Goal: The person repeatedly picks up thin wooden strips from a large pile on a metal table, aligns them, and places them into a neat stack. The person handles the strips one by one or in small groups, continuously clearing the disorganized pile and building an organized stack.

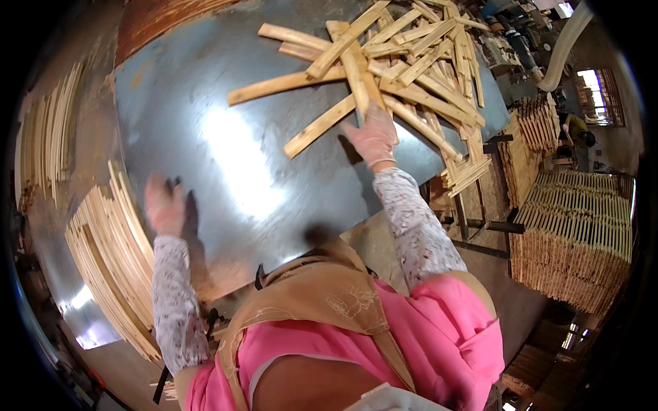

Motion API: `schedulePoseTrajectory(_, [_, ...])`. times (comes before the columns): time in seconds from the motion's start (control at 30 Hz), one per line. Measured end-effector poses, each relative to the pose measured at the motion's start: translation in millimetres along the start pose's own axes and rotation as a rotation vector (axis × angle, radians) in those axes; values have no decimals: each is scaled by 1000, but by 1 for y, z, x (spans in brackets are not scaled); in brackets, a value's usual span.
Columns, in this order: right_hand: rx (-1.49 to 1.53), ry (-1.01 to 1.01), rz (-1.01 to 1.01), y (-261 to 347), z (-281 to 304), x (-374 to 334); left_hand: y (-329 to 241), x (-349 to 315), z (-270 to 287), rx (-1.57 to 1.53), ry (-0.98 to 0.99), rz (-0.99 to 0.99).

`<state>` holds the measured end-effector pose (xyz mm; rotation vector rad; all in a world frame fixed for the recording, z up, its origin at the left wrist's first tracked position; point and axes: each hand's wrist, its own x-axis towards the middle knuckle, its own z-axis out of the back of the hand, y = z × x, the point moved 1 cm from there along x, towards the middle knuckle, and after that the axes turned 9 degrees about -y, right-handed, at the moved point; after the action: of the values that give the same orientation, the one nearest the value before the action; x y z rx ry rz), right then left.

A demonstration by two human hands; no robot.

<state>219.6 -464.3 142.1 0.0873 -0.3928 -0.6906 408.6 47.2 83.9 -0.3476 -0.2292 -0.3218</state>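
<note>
On the grey metal tabletop, my right hand in a thin pale glove reaches to the near end of a flat wooden slat. Its fingers lie along that slat, and the thumb stands out to the left. A jumbled pile of wooden slats spreads around and beyond this hand. One loose slat lies just left of it. At the table's left edge is my left hand, gloved and slightly blurred, fingers apart with nothing in them. It is nearest to a row of long wooden strips.
More strips lie at the far left. Stacked slatted wooden pieces stand on the right, beyond a dark metal frame. A brown wooden board borders the table's far left. Another person is in the right background.
</note>
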Motion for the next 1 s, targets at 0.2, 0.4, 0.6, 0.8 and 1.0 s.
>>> schedulePoseTrajectory(0.2, [10, 242, -105, -59, -4, 14, -255, 129, -122, 74, 13, -372])
schedulePoseTrajectory(0.4, [224, 584, -320, -71, 7, 54, -314, 169, -133, 78, 604, -259])
schedulePoseTrajectory(0.6, [440, 613, -336, -94, 5, 46, -398, 42, -60, -62, 704, -254])
schedulePoseTrajectory(0.8, [801, 638, -139, -31, 16, 34, -343, 16, -107, 11, 576, -131])
schedulePoseTrajectory(1.0, [874, 526, 18, 45, 7, -21, -189, -87, -14, -155, 569, 269])
